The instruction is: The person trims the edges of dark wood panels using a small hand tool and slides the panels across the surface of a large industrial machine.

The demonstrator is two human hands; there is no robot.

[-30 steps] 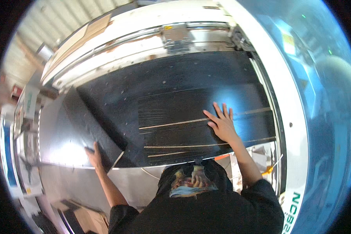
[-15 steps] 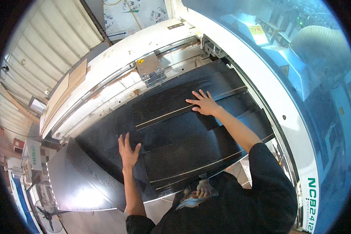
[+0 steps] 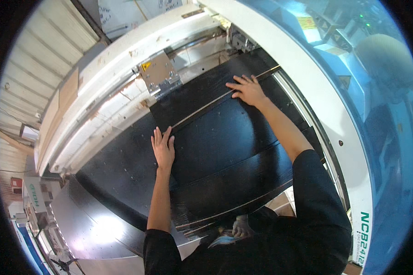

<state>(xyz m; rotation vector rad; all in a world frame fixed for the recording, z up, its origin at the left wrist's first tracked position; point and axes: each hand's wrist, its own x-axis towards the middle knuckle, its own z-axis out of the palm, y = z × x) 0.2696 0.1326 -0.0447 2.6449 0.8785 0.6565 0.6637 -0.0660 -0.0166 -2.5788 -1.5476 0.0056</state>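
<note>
Several dark wood-grain panels lie flat in front of me. The farthest panel (image 3: pixel 195 98) has a pale line along its near edge and lies close by the metal clamp plate (image 3: pixel 157 73). My left hand (image 3: pixel 164 149) rests with its fingers at the left end of that pale line. Farther right, my right hand (image 3: pixel 248 90) lies flat over the same edge, fingers spread. Neither hand is wrapped round anything. A middle panel (image 3: pixel 211 137) sits between my forearms, and a nearer panel (image 3: pixel 234 183) with a pale edge lies toward my body.
Along the far side runs a white machine beam (image 3: pixel 119 62) with a rail. A white frame with a blue see-through cover (image 3: pixel 376 183) rises on the right. At the lower left a glossy grey table surface (image 3: pixel 89 224) adjoins the dark bed (image 3: pixel 119 151).
The far panel has shifted away from me, up to the clamp plate. My left hand has moved farther and rightward onto its edge; my right hand has moved farther with the panel. The view has shifted.
</note>
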